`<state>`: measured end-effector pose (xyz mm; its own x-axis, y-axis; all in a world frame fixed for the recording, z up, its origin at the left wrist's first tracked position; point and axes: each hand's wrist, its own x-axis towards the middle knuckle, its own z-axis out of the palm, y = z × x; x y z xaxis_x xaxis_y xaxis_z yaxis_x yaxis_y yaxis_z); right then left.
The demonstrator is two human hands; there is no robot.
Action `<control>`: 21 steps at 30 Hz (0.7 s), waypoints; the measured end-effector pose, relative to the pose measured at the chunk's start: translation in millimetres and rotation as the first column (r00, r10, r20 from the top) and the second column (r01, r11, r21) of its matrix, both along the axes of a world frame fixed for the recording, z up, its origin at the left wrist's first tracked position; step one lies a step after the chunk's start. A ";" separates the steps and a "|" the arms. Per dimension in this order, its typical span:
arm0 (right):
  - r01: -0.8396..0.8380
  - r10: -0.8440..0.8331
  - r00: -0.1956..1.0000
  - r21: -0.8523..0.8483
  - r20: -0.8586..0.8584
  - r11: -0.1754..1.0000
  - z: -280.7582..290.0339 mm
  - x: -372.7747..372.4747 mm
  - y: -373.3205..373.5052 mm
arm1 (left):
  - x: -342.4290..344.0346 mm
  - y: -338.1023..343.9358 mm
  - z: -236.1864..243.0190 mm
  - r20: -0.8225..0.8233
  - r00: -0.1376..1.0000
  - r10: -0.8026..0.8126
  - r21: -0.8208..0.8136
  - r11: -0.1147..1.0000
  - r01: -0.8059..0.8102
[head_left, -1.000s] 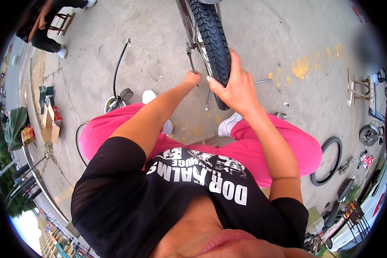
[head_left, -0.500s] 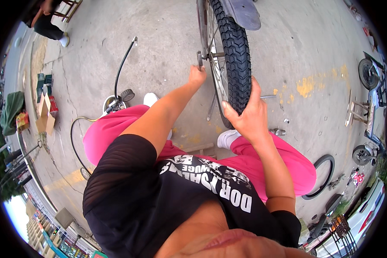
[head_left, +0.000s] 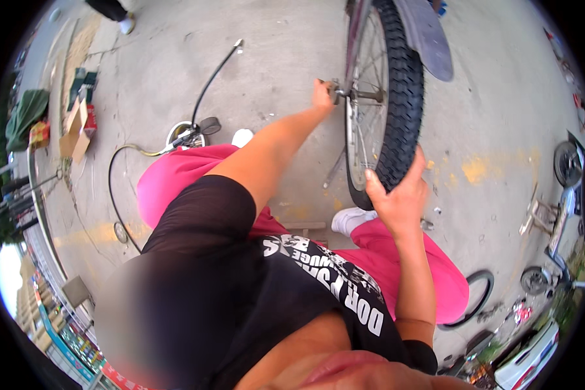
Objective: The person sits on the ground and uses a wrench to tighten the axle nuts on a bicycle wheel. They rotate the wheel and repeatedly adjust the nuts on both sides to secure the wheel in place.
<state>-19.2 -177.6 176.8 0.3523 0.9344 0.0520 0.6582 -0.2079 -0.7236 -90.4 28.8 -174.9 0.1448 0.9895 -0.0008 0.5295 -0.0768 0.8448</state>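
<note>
A bicycle wheel with a black knobbly tyre (head_left: 404,97) stands upright before me, its spokes and hub showing on the left side. My left hand (head_left: 323,97) reaches to the left end of the axle. Its fingers are closed around a short grey metal piece (head_left: 334,91) there, mostly covered by the hand. Lower down, my right hand (head_left: 400,198) grips the tyre, thumb on the left side and fingers round the right. A grey mudguard (head_left: 429,42) covers part of the wheel at the far end.
Left of my knee lies a pump (head_left: 187,135) with a black hose (head_left: 211,81). An open cardboard box (head_left: 78,127) sits farther left. A loose tyre (head_left: 481,299) lies by my right knee. A person's foot (head_left: 127,25) shows at the far left; parked scooters (head_left: 565,166) line the right.
The whole view has shifted, so the wheel appears farther right and lower. My left hand has swung up from below the axle to its left side. The right hand keeps hold of the tyre.
</note>
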 end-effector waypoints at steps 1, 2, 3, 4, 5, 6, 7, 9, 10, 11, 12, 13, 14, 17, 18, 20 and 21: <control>-0.005 0.005 1.000 0.006 0.015 1.000 2.8 -2.5 2.7 | -1.8 6.0 -6.0 0.000 1.000 -0.019 0.017 1.000 0.019; -0.025 0.023 0.999 0.052 0.034 0.998 0.9 -1.1 4.3 | -5.5 10.4 -11.3 -0.002 0.999 -0.041 0.033 0.999 0.041; -0.045 0.040 0.998 0.101 0.049 0.994 -1.4 -0.3 5.1 | -9.1 11.2 -10.9 -0.011 0.998 -0.066 0.053 0.996 0.066; -0.036 0.033 0.999 0.093 0.032 0.995 -2.8 2.3 2.7 | -9.3 4.5 -10.8 -0.036 0.996 -0.081 0.022 0.996 0.082; -0.023 0.022 1.000 0.094 0.010 0.995 -4.9 6.0 1.3 | -10.3 0.3 -6.4 -0.067 0.993 -0.100 -0.001 0.995 0.101; -0.014 0.015 1.000 0.095 -0.012 0.995 -6.1 9.2 0.0 | -10.3 -2.9 -2.0 -0.097 0.988 -0.117 -0.023 0.993 0.116; -0.008 0.006 1.000 0.116 0.016 0.993 -6.3 11.4 -0.7 | -10.0 -5.5 0.2 -0.112 0.984 -0.137 -0.047 0.990 0.133; -0.038 0.030 0.998 0.163 0.053 0.986 -6.6 7.5 0.3 | -32.2 -12.0 -1.2 -0.159 0.978 -0.135 -0.092 0.988 0.121; -0.039 0.032 0.998 0.147 0.046 0.988 -5.9 7.3 0.3 | -40.5 -16.7 -1.7 -0.170 0.978 -0.119 -0.116 0.988 0.100; -0.011 0.007 1.000 0.136 0.028 0.991 -6.1 8.7 -0.8 | -44.4 -20.9 10.7 -0.193 0.973 -0.129 -0.136 0.985 0.104; 0.016 -0.017 1.000 0.123 0.009 0.992 -6.2 8.0 -0.8 | -50.8 -24.3 19.9 -0.215 0.967 -0.139 -0.156 0.982 0.106; 0.018 -0.020 1.000 0.116 0.011 0.993 -6.1 5.7 0.9 | -61.3 -26.6 21.1 -0.230 0.947 -0.226 -0.201 0.963 0.181; 0.010 -0.013 1.000 0.111 0.028 0.994 -2.6 5.7 1.3 | -67.4 -32.1 24.6 -0.227 0.926 -0.303 -0.241 0.938 0.248; 0.001 -0.007 0.999 0.125 0.047 0.992 -3.9 4.2 2.6 | -85.5 -47.5 48.0 -0.077 0.835 -0.545 -0.422 0.776 0.468; 0.005 -0.013 0.998 0.138 0.060 0.990 -5.3 6.4 2.0 | -84.7 -52.9 65.5 0.008 0.784 -0.621 -0.478 0.686 0.548; 0.018 -0.027 0.997 0.122 0.076 0.992 -4.3 6.5 0.3 | -80.7 -65.4 97.0 0.170 0.805 -0.569 -0.632 0.563 0.532; 0.023 -0.029 0.997 0.100 0.065 0.995 -4.0 6.2 0.1 | -79.8 -71.0 111.0 0.240 0.816 -0.526 -0.701 0.488 0.520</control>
<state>-13.0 -177.5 172.8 0.3692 0.9141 0.1679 0.7006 -0.1550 -0.6965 -170.2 -42.2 -63.9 0.6326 0.4066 -0.6591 0.6045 0.2727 0.7485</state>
